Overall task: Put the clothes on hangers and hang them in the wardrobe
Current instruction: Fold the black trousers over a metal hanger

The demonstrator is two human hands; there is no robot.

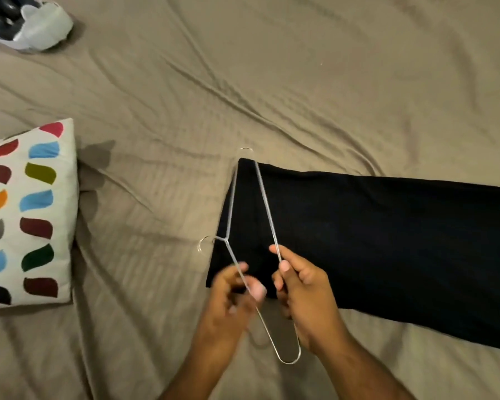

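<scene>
A thin metal wire hanger [264, 197] hangs above the left end of a folded black garment [387, 241] that lies flat on the bed. Its hook [203, 246] points left. My right hand [303, 293] grips the long straight bar of the hanger between thumb and fingers. My left hand [233, 295], slightly blurred, pinches the shoulder wire just below the hook's neck. One rounded end of the hanger [289, 360] sticks out toward me between my wrists. The other end reaches just past the garment's far corner.
A tan wrinkled bed sheet [243, 82] covers the whole view. A white pillow with coloured patches [26, 212] lies at the left. A white plastic bag holding dark items [23, 21] sits at the top left corner.
</scene>
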